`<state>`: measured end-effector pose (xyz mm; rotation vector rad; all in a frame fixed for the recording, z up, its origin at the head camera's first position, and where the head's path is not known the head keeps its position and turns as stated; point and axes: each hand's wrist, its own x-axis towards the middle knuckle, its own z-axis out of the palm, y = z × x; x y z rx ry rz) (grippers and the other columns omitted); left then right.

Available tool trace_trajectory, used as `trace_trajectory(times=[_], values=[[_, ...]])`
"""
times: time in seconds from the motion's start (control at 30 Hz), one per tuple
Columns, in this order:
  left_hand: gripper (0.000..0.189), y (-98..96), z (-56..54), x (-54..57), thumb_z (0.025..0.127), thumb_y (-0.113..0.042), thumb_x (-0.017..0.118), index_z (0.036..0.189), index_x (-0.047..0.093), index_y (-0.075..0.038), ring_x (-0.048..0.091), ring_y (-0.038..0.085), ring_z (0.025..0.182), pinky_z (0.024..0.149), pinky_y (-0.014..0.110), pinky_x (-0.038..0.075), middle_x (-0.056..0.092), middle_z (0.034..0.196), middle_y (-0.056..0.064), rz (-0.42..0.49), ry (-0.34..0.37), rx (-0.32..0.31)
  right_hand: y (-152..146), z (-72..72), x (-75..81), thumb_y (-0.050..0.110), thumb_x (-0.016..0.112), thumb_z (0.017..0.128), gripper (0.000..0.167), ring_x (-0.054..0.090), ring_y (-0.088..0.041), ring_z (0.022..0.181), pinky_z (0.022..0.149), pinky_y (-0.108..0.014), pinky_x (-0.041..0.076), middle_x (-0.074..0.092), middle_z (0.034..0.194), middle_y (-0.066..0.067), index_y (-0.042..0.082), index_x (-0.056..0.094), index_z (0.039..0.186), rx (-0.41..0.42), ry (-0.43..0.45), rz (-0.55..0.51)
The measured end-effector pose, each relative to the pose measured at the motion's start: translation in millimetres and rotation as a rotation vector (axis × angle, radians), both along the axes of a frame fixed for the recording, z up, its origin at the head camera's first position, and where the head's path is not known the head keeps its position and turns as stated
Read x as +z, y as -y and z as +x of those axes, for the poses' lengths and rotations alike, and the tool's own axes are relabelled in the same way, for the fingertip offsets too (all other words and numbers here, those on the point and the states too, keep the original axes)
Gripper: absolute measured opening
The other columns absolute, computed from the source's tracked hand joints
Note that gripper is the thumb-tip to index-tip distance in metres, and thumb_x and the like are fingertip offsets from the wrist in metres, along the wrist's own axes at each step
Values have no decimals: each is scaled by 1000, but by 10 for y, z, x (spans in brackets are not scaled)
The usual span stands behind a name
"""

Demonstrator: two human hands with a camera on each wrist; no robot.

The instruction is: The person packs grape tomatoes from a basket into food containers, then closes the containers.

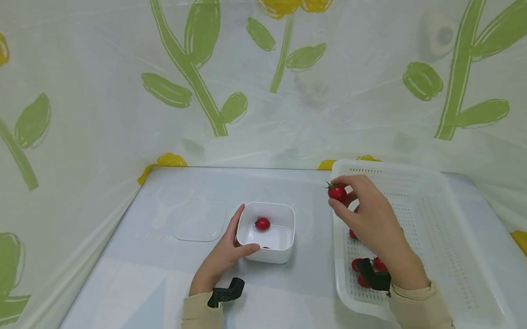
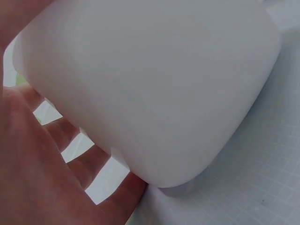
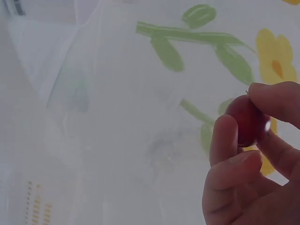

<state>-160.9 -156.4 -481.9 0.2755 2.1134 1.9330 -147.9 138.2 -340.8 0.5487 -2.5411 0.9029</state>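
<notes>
A cherry tomato with a green stem is pinched between the thumb and fingers of my right hand, over the left rim of a white perforated basket. In the right wrist view the same tomato sits at the fingertips. My left hand grips a small white square container, its thumb at the near rim and its fingers along the left side. One tomato lies inside, and a sliver of red shows behind the near wall. The container's side fills much of the left wrist view.
Several more tomatoes lie in the basket's near left part, partly hidden by my right hand and wrist. A clear flat lid rests on the table left of the container. A flower-patterned curtain hangs behind the table.
</notes>
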Motion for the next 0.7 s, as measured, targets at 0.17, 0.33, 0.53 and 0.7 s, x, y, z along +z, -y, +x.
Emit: trace_trajectory(times=[0.17, 0.33, 0.53, 0.7], values=[[93, -20, 47, 142, 76, -20, 71, 139, 7, -43, 20, 21, 130, 100, 45, 27, 13, 144, -14, 13, 43, -14, 186, 94, -50, 20, 65, 82, 32, 52, -3, 77, 57, -22, 44, 51, 101, 8, 18, 54, 112, -1, 3, -38], [95, -31, 84, 233, 76, -25, 71, 141, 4, -39, 19, 23, 130, 101, 45, 27, 10, 146, -11, -2, 45, -34, 327, 165, -159, 21, 65, 81, 35, 50, -3, 77, 57, -23, 45, 52, 101, 9, 18, 54, 114, -12, 9, -104], [95, -31, 100, 269, 76, -26, 71, 141, 3, -38, 18, 24, 131, 101, 46, 26, 10, 146, -10, -15, 50, -26, 467, 204, -240, 18, 66, 81, 36, 49, -3, 79, 57, -23, 46, 52, 103, 9, 18, 54, 114, -17, 13, -181], [94, -28, 95, 262, 76, -26, 71, 141, 3, -38, 21, 24, 130, 99, 44, 30, 11, 146, -9, -31, 43, -22, 568, 210, -311, 16, 66, 80, 35, 50, -3, 79, 57, -24, 46, 52, 105, 10, 18, 54, 113, -6, 8, -218]])
